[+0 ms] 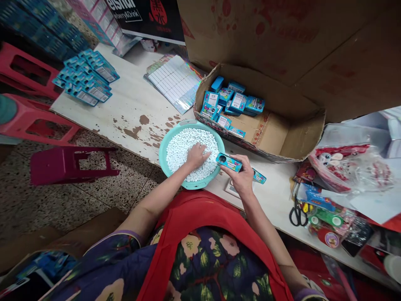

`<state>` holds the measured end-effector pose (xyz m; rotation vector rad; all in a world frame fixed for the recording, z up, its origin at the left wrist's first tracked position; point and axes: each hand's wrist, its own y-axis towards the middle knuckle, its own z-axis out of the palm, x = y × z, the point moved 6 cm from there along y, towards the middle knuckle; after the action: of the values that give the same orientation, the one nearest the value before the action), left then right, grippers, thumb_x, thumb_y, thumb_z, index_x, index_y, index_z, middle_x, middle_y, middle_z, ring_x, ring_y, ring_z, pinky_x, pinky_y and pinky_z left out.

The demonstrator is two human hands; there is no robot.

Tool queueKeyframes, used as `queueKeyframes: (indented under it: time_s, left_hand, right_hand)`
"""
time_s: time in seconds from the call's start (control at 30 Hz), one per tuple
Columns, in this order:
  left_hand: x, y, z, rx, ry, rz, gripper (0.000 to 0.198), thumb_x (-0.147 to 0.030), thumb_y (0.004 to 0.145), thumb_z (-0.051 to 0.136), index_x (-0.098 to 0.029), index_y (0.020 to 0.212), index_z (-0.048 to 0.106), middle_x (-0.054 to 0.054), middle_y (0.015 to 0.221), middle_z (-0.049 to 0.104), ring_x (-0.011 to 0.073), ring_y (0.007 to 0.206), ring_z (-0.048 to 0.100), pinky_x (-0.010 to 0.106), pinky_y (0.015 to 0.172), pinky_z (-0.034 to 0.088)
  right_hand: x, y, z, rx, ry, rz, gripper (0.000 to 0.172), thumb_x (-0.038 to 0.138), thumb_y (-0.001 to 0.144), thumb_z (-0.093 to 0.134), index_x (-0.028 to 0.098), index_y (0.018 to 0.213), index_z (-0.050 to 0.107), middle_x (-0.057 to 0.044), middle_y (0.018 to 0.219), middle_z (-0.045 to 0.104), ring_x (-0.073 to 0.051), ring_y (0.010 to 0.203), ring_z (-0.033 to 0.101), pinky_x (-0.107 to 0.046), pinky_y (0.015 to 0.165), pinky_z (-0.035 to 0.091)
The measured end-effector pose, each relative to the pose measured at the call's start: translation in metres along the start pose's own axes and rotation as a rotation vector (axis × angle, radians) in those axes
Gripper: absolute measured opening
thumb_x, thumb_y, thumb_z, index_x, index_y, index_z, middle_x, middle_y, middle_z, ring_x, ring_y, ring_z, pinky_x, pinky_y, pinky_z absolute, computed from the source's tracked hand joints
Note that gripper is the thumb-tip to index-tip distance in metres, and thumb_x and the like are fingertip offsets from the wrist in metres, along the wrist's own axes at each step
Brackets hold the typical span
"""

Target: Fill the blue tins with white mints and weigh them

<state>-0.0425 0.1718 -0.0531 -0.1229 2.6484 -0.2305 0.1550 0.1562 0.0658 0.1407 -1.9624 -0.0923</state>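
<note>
A turquoise plastic basin (165,161) full of small white candies (188,144) sits on the table in front of me. My left hand (196,156) reaches into it, thumb apart from the fingers, some fingertips partly buried among the candies. At the basin's right rim, my right hand (242,173) grips a small blue candy box (229,162) lengthwise, its round dark opening facing up toward the basin. Another blue box (259,177) lies just right of that hand, partly hidden by it. Under the right wrist a flat white object (232,189) shows in part.
Behind the basin, an open cardboard carton (282,152) holds several blue boxes (238,102). More boxes (86,77) stand grouped at the table's left end, near sticker sheets (175,81). Scissors (298,214) and plastic-wrapped items (354,167) lie at right. Stools (59,165) stand at left.
</note>
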Motion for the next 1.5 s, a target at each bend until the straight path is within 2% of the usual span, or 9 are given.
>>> queueKeyframes:
  time_s: [0.13,0.23,0.33,0.47,0.57,0.73,1.0,1.17,1.5]
  left_hand:
    - [-0.001,-0.016,0.002,-0.039,-0.110,-0.015,0.024,-0.042,0.086,0.056,-0.020,0.084,0.063,0.013,0.095,0.061,0.0278,0.094,0.057,0.034,0.076,0.042]
    - [0.019,-0.016,-0.011,-0.214,-0.418,-0.172,0.024,-0.036,0.079,0.064,-0.020,0.064,0.054,0.005,0.070,0.055,0.0200,0.074,0.057,0.027,0.065,0.040]
    - [0.029,-0.016,-0.028,-0.309,-0.823,-0.332,0.036,-0.044,0.078,0.064,-0.019,0.058,0.048,-0.001,0.057,0.047,0.0128,0.054,0.048,0.023,0.051,0.035]
    - [0.010,-0.022,-0.060,-0.316,-1.464,-0.414,0.038,-0.050,0.074,0.069,-0.019,0.066,0.049,-0.002,0.059,0.051,0.0073,0.039,0.039,0.021,0.037,0.027]
    - [-0.011,-0.026,-0.084,-0.327,-1.650,-0.336,0.033,-0.046,0.074,0.067,-0.020,0.068,0.048,-0.001,0.060,0.052,0.0086,0.044,0.047,0.022,0.041,0.038]
    - [-0.021,-0.029,-0.097,-0.422,-1.684,-0.309,0.029,-0.043,0.073,0.065,-0.020,0.069,0.048,-0.002,0.064,0.054,0.0110,0.053,0.056,0.025,0.053,0.049]
    - [-0.016,-0.032,-0.107,-0.560,-1.487,-0.268,0.032,-0.040,0.074,0.070,-0.019,0.065,0.048,-0.003,0.061,0.053,0.0088,0.047,0.053,0.022,0.046,0.044]
    - [-0.015,-0.031,-0.106,-0.571,-1.443,-0.193,0.037,-0.037,0.075,0.072,-0.019,0.061,0.044,-0.005,0.053,0.048,0.0095,0.045,0.050,0.022,0.043,0.043]
    - [-0.036,-0.024,-0.096,-0.542,-1.412,-0.236,0.040,-0.045,0.077,0.071,-0.019,0.063,0.044,-0.006,0.052,0.046,0.0077,0.042,0.048,0.020,0.041,0.040]
  right_hand:
    - [-0.001,0.001,0.005,0.017,-0.009,0.033,0.039,0.046,0.066,0.082,0.024,0.094,0.069,-0.004,0.094,0.064,-0.023,0.091,0.062,-0.040,0.084,0.050]
    - [-0.005,0.001,0.011,0.031,-0.019,0.076,0.039,0.045,0.066,0.082,0.023,0.095,0.069,-0.004,0.094,0.064,-0.023,0.090,0.062,-0.039,0.083,0.050]
    - [-0.005,0.002,0.017,0.029,-0.030,0.071,0.039,0.044,0.066,0.081,0.024,0.097,0.068,-0.004,0.096,0.064,-0.022,0.091,0.062,-0.038,0.084,0.050]
    - [-0.002,0.003,0.036,0.080,-0.069,0.004,0.037,0.043,0.069,0.080,0.024,0.099,0.068,-0.005,0.096,0.063,-0.023,0.092,0.062,-0.038,0.083,0.050]
    - [0.003,0.003,0.057,0.140,-0.094,-0.028,0.032,0.042,0.073,0.076,0.024,0.099,0.068,-0.006,0.096,0.065,-0.024,0.092,0.063,-0.039,0.083,0.051]
    - [0.013,-0.001,0.082,0.216,-0.113,-0.045,0.029,0.039,0.073,0.076,0.025,0.098,0.069,-0.006,0.095,0.066,-0.025,0.093,0.064,-0.040,0.085,0.051]
    - [0.016,-0.006,0.092,0.206,-0.139,-0.012,0.031,0.035,0.072,0.079,0.026,0.100,0.069,-0.004,0.096,0.063,-0.022,0.094,0.062,-0.035,0.084,0.049]
    - [0.012,-0.012,0.102,0.219,-0.149,0.036,0.031,0.036,0.074,0.079,0.025,0.102,0.069,-0.004,0.099,0.062,-0.021,0.097,0.061,-0.033,0.085,0.049]
    - [0.004,-0.010,0.083,0.155,-0.090,0.037,0.035,0.031,0.071,0.081,0.024,0.103,0.069,-0.004,0.098,0.062,-0.021,0.097,0.061,-0.033,0.085,0.049]
